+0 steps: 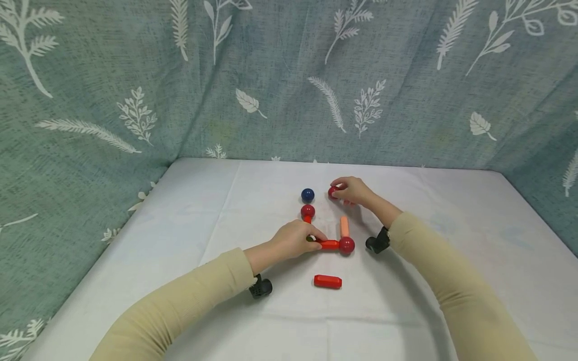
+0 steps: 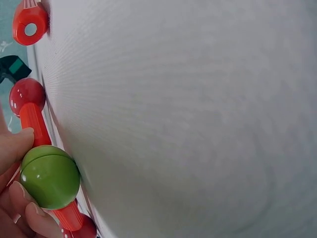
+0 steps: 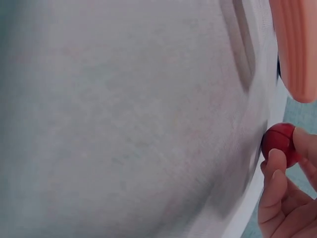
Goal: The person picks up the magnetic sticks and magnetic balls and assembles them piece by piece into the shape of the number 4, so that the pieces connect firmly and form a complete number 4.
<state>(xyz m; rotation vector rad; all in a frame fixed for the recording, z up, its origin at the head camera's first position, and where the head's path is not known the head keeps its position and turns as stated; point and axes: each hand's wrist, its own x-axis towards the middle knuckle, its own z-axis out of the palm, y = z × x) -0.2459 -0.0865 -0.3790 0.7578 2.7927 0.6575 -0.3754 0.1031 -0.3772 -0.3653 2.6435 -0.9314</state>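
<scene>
My left hand (image 1: pixel 293 239) holds a joined piece around its green ball (image 2: pixel 52 178), with the thumb against a red rod (image 2: pixel 35 121). That rod runs right to a red ball (image 1: pixel 346 245), from which a light orange rod (image 1: pixel 344 227) points away from me. On the piece's other side, a second red rod (image 2: pixel 69 216) leads to another red ball (image 1: pixel 308 211). Farther back on the right, my right hand (image 1: pixel 354 190) pinches a separate red ball (image 3: pixel 278 141) between thumb and fingers, close over the cloth.
A dark blue ball (image 1: pixel 308 195) lies just behind the joined piece. Nearer to me rests a loose red rod (image 1: pixel 327 282). White cloth (image 1: pixel 253 331) covers the table, and a green leaf-patterned curtain (image 1: pixel 280 60) hangs along its back edge.
</scene>
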